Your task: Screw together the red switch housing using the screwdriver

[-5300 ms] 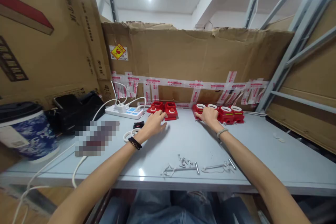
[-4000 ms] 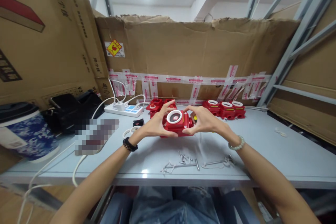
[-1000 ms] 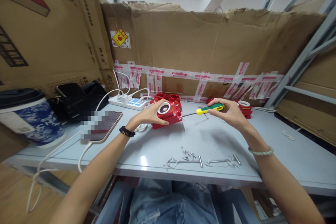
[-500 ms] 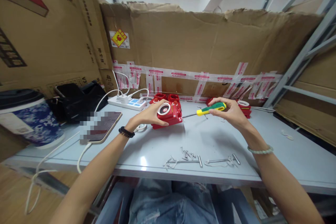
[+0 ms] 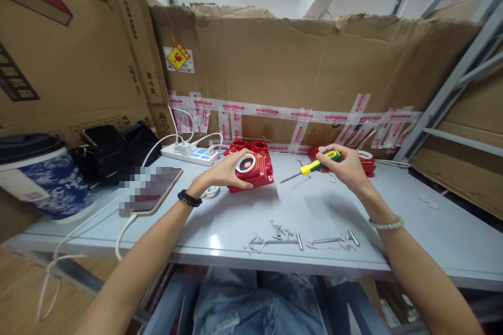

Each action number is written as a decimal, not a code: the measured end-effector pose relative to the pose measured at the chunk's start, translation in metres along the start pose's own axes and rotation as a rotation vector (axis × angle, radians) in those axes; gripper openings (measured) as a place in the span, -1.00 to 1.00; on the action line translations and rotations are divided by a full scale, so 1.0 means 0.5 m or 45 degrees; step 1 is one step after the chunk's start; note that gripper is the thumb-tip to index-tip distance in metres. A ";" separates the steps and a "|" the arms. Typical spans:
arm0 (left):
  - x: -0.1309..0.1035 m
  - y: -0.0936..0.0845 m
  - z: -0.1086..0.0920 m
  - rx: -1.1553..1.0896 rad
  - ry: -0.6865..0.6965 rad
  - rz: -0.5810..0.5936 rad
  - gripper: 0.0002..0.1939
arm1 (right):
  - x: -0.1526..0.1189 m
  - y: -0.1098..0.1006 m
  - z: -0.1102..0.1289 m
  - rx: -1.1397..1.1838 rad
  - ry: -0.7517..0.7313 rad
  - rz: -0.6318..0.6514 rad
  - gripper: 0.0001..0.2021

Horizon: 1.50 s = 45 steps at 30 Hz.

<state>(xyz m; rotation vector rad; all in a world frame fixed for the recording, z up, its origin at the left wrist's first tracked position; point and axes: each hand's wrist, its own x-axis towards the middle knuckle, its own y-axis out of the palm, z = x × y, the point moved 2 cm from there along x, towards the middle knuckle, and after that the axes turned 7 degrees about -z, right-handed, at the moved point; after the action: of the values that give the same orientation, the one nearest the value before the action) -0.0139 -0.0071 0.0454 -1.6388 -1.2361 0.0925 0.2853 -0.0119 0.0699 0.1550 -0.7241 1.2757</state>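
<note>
My left hand [image 5: 228, 170] grips a red box-shaped device [image 5: 259, 170] with a white ring on its face, tilted above the table. In my right hand [image 5: 343, 165] is a screwdriver [image 5: 312, 165] with a green and yellow handle. Its tip points left and down, a short gap from the device's right side. More red parts [image 5: 248, 145] stand just behind the held device. Another red unit [image 5: 368, 163] with a white ring sits behind my right hand, partly hidden by it.
Near the front edge of the table [image 5: 228, 225] lie several screws [image 5: 280, 229] and two T-shaped metal rods [image 5: 281, 242] with strings. To the left are a phone [image 5: 165, 188], a power strip [image 5: 191, 153], a patterned cup [image 5: 58, 183] and a black bag [image 5: 113, 154]. Cardboard [image 5: 275, 57] walls the back.
The screwdriver's tip has come away from the red device's right side and dropped lower, and the handle has tilted. My left hand and the device have barely moved.
</note>
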 end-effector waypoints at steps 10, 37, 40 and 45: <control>-0.001 0.015 -0.041 -0.149 0.050 -0.063 -0.31 | -0.005 0.008 0.018 0.559 0.026 -0.477 -0.73; 0.004 0.045 -0.059 0.023 0.187 -0.180 -0.35 | -0.073 0.105 0.016 -0.409 -0.330 0.481 -0.79; 0.003 0.046 -0.061 0.000 0.176 -0.177 -0.36 | -0.074 0.106 0.015 -0.353 -0.268 0.453 -0.84; 0.003 0.046 -0.064 -0.037 0.181 -0.182 -0.35 | -0.072 0.104 0.015 -0.349 -0.194 0.436 -0.86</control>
<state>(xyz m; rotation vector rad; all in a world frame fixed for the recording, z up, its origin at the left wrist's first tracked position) 0.0205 -0.0258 0.0437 -1.5489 -1.2456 -0.1289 0.2314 -0.0286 0.0409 -0.1016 -1.0825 1.4829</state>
